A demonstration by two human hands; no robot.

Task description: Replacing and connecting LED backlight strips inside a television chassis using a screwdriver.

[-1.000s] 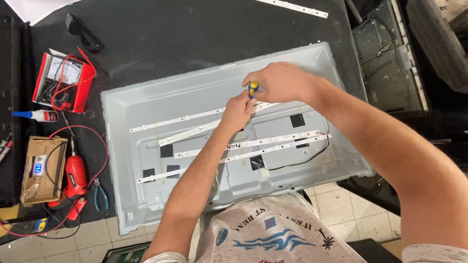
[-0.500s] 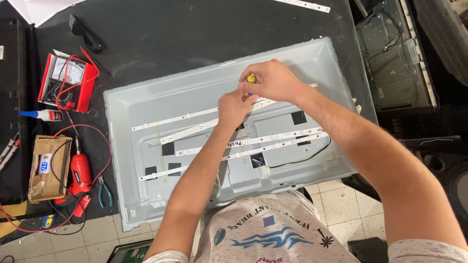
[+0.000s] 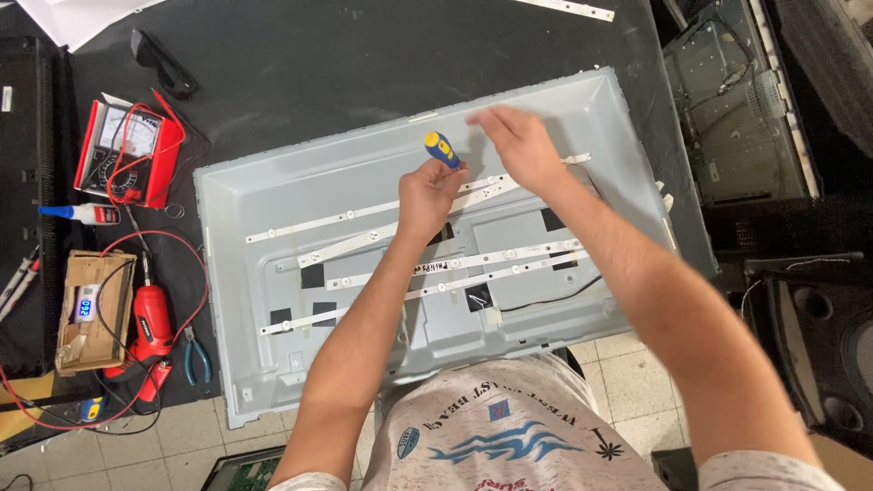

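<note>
Grey back panel (image 3: pixel 273 195) flat on counter (image 3: pixel 364 73). Left hand (image 3: pixel 429 195) at panel centre, fingers wrapped round blue-yellow screwdriver (image 3: pixel 443 150). Right hand (image 3: pixel 518 145) just right, fingers loosely spread, empty. Four white LED strips (image 3: pixel 364 211) still mounted; removal apparently early.

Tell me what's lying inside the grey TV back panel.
Inside the grey TV back panel: several white LED strips, black tape patches and a black wire. The left hand, holding a blue-and-yellow screwdriver, covers part of the strips.

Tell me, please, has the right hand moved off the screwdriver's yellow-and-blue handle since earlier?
Yes: the right hand lifted off the screwdriver, rightward along the grey metal panel.
</note>
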